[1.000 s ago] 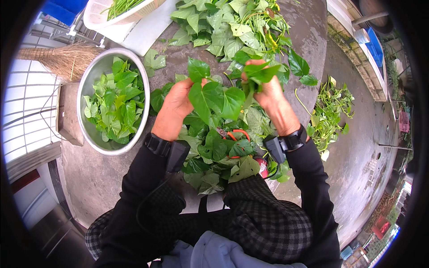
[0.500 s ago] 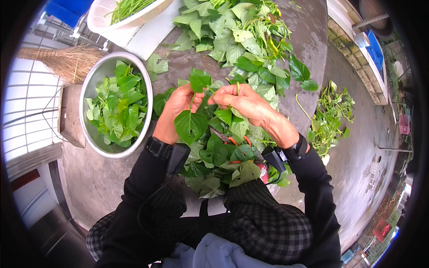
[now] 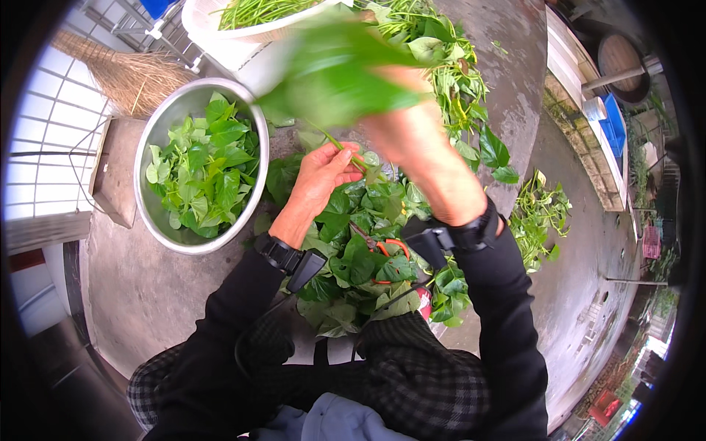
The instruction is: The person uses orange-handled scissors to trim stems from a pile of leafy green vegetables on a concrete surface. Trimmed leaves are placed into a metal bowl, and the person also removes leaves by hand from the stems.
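Observation:
My left hand (image 3: 321, 178) pinches a thin green stem (image 3: 323, 134) between thumb and fingers, above a heap of cut leaves (image 3: 349, 268). Higher up, my right hand (image 3: 406, 121) is smeared by motion, its fingers hidden behind a large blurred green leaf (image 3: 342, 73). Whether those fingers grip the leaf cannot be made out. Scissors with orange handles (image 3: 396, 244) lie partly buried in the heap below my hands. To the left stands a round metal basin (image 3: 260, 143) holding loose green leaves (image 3: 206, 176).
A white basket (image 3: 202, 20) of green stems stands at the far left, beside a straw broom (image 3: 136, 84). More leafy vines (image 3: 448, 51) lie at the back, and another bunch (image 3: 540, 217) rests on the floor at right. A low ledge (image 3: 581, 132) runs beyond.
My right hand has risen away from my left, and a large leaf now blurs in front of it. My left hand has shifted slightly right and down. The view has tilted a little.

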### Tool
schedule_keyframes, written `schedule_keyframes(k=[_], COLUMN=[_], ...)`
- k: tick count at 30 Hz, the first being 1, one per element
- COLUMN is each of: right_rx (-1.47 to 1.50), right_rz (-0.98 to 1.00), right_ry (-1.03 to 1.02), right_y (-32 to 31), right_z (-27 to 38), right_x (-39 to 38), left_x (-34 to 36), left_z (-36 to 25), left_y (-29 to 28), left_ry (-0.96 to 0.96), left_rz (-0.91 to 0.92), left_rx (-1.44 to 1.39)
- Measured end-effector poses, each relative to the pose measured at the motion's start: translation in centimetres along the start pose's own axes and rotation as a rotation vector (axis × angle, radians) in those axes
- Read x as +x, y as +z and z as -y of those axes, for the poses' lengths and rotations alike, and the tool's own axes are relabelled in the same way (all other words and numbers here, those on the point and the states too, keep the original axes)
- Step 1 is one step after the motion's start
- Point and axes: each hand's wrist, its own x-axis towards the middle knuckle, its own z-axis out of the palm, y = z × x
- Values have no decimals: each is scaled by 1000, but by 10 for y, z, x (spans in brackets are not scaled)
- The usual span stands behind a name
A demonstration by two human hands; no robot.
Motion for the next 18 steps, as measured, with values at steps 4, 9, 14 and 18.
schedule_keyframes(k=[4,9,14,18], right_rx=[-611,-1385,-1103,-488], right_rz=[98,88,-22,-597], right_ry=[123,496,557,564], right_y=[22,-48,-82,-134], right_z=[-7,-18,-54,-18], right_x=[15,-48,-138,-182], left_x=[0,-1,0,7], left_z=[4,3,17,29], left_y=[3,0,16,18], left_ry=[25,52,-58,-118], left_rz=[-30,-103,52,100], left_rx=[73,170,335,283])
